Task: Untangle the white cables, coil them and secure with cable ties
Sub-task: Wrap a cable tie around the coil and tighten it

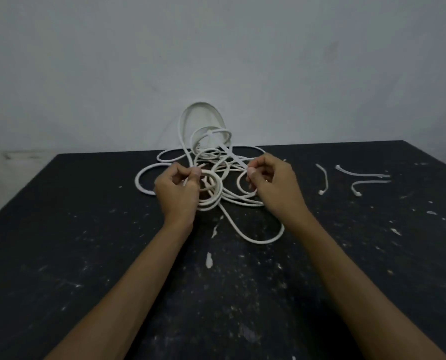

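A tangle of white cables [253, 237] lies in loose loops in the middle of the black table [60, 242]. At the back a coil [188, 113] leans against the wall, with a white cable tie [228, 152] around it whose tail runs forward. My left hand [176, 193] pinches a strand at the tangle's left side, beside a small round loop [211, 187]. At the right side my right hand [273, 185] pinches the tie's tail end or a cable strand; I cannot tell which.
Three loose white cable ties [324, 180] [359, 173] [364, 183] lie on the table to the right of my right hand. The table top is speckled with white paint marks. A grey wall [112, 74] stands directly behind the table's far edge.
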